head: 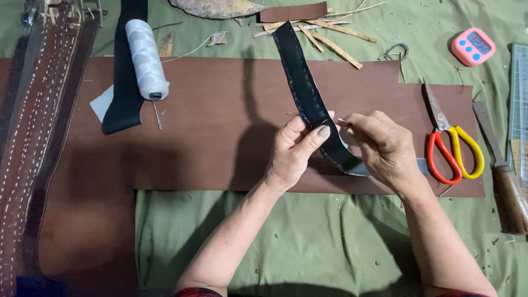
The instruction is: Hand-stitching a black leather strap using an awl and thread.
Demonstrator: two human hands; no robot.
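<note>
Green cloth over the counter (308, 242), with a wide brown leather sheet (220, 126) laid across it, strewn with scraps and tools. At centre, a black leather strap (300, 77) lifted off the sheet, running from the far edge of the counter down into both hands, a row of stitching visible along its edge. Left hand (294, 151) clamped on the strap, thumb on top and fingers beneath, holding the near end up. Right hand (385, 146) pinched shut on a thin needle (342, 120), its tip just beside the strap's edge; no thread visible at this size. To the right, scissors with red and yellow handles (448, 146) resting on the sheet, a wooden-handled knife (503, 170) beside them, and a pink digital timer (473, 47) farther off on the cloth. To the left, a spool of white thread (146, 58) lying on a second black strap (126, 66), and stitched brown belts (33, 137) along the counter's edge. Light wooden slivers (324, 36) scattered near the strap's far end. For a clean stitch here, best judged: strap kept taut and steady in the left grip, needle met square to the edge and in line with the existing row, thumb held clear of the point.
</note>
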